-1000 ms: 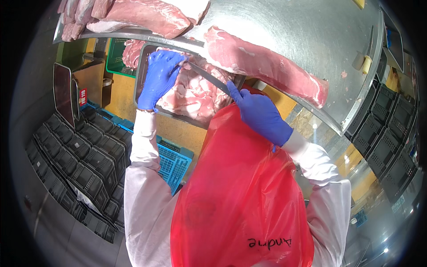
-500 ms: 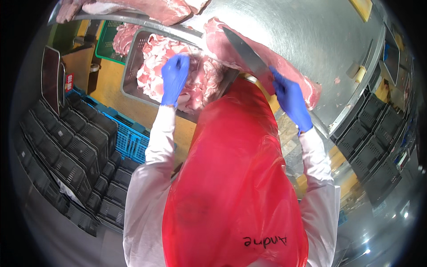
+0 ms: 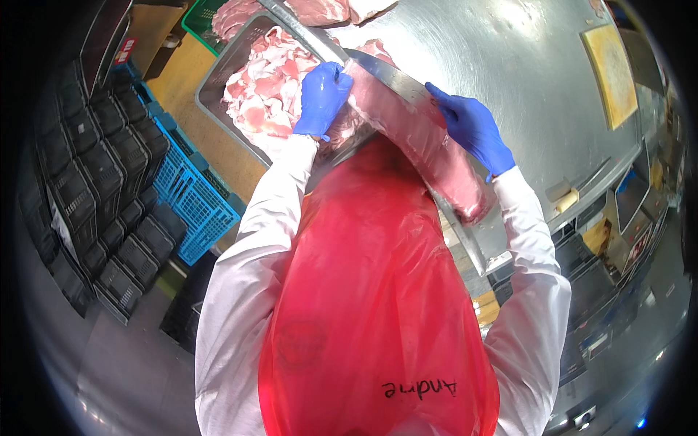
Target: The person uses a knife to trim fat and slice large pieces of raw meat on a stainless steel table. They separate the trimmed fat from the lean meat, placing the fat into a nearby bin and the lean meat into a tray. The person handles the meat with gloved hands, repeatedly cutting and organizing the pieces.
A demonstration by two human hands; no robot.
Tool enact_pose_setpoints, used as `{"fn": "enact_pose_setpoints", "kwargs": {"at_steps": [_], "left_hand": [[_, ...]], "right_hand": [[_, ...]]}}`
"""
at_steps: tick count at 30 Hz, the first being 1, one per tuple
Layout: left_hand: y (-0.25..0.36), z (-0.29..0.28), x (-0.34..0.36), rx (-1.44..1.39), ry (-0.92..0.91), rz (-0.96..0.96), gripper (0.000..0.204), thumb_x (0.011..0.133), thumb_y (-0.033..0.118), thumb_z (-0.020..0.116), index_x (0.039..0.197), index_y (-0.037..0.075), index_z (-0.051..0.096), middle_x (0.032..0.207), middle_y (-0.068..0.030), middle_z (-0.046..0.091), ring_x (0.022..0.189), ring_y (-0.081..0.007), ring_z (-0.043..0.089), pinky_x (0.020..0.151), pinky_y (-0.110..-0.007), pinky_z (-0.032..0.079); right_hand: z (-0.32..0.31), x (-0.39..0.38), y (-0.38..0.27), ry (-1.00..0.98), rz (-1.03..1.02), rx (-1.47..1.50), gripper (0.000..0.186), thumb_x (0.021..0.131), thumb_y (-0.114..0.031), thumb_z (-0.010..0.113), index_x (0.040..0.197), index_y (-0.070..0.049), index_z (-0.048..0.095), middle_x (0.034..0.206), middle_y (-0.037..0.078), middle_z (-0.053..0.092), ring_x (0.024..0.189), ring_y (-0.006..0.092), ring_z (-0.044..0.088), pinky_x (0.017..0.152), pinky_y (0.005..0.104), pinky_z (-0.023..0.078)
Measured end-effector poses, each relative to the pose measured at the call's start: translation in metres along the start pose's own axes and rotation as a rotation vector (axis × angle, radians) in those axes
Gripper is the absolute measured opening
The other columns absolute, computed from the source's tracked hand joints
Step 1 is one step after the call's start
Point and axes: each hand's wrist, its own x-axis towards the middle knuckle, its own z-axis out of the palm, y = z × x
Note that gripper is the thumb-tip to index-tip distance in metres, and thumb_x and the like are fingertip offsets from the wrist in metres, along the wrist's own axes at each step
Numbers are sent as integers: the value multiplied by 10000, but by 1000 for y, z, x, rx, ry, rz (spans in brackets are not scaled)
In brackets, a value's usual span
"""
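A long piece of pale pink meat, seemingly a pork loin (image 3: 418, 142), lies along the near edge of the steel table. My left hand (image 3: 324, 100), in a blue glove, is closed at the loin's left end, its fingertips partly hidden there. My right hand (image 3: 474, 132), gloved the same way, grips a large knife (image 3: 392, 75), with the index finger stretched along it. The blade lies nearly flat along the loin's far upper side, its tip pointing toward my left hand. Below and left of that hand, a grey tub (image 3: 212, 102) holds a heap of meat trimmings (image 3: 270, 83).
More meat (image 3: 316, 10) rests at the table's far left. A yellow board (image 3: 611, 76) and a light-handled tool (image 3: 567, 200) lie on the steel table (image 3: 538, 80) to the right. A green crate (image 3: 196, 25), a blue crate (image 3: 182, 200) and stacked black crates (image 3: 102, 174) stand left.
My left hand has moved from over the trimmings to the loin's left end. The knife now lies lengthwise along the meat, nearer that hand. The whole view has turned somewhat.
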Motion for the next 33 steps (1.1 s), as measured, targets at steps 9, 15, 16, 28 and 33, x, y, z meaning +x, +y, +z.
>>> {"fn": "enact_pose_setpoints", "kwargs": {"at_steps": [9,15,16,28,33], "left_hand": [[24,-28,-36,16,249,-53,114,847,131,692,905,33,707,778,-84,687,648,-154,641,628,-305,524],[50,-73,-58,65,403,-135,92,849,101,736,918,41,725,758,-16,682,656,-74,608,607,-247,495],[52,-80,-59,52,419,-176,82,846,94,730,909,42,722,759,-24,685,650,-79,613,614,-250,503],[51,-98,-43,-84,341,-161,149,866,121,734,971,17,719,797,-25,682,707,-93,606,677,-261,510],[46,-50,-25,6,-60,88,500,868,344,737,1267,69,615,1154,-135,636,1050,-275,631,928,-384,495]], "right_hand": [[-64,60,21,-454,-39,179,449,944,-54,553,1381,-150,583,926,261,654,653,178,561,744,354,518],[-54,82,25,-431,-260,119,369,985,-98,550,1347,-139,609,830,173,699,657,148,509,702,327,488],[-67,80,19,-528,-189,105,357,988,-115,557,1340,-135,614,823,173,693,656,153,500,689,327,481],[-103,52,21,-386,-419,-195,421,881,-81,630,1284,-196,664,860,214,655,722,388,616,649,413,493],[-178,8,24,-359,-281,-404,503,854,-51,642,1311,-263,650,830,181,672,749,393,643,682,447,510]]}}
